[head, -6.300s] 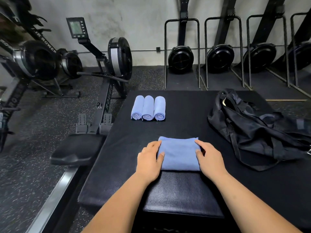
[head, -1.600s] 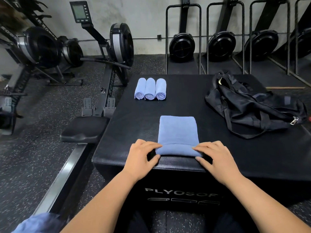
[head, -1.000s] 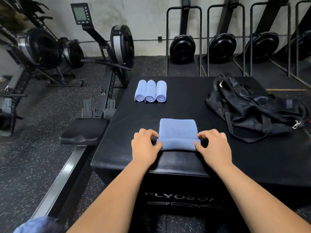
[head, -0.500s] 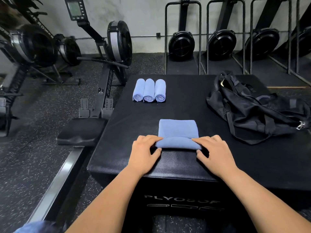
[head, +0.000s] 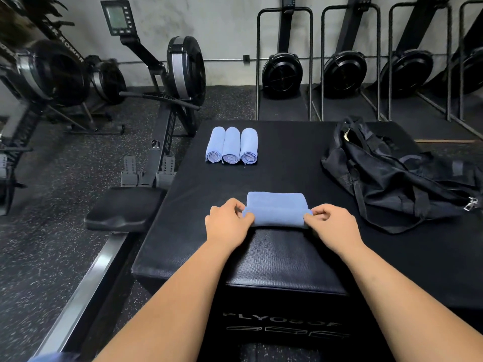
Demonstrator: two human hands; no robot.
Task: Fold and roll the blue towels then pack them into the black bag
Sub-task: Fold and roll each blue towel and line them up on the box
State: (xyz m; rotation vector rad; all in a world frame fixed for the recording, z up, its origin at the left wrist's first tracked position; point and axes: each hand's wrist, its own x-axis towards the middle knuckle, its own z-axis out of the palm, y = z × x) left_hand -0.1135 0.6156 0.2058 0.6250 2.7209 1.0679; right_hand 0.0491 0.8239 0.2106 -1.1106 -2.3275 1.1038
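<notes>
On the near part of the desk (head: 285, 259), the left hand (head: 228, 222) and right hand (head: 331, 223) each pinch one end of the blue towel (head: 277, 214), fingers curled around its roll. Compared with a second ago the roll is fatter and sits farther from the desk's edge. Only a short flat strip lies beyond it, so this roll looks nearly finished. Farther back, three rolled towels (head: 232, 146) lie touching side by side. The black bag (head: 397, 178) slumps at the far right, and no towel shows in it.
</notes>
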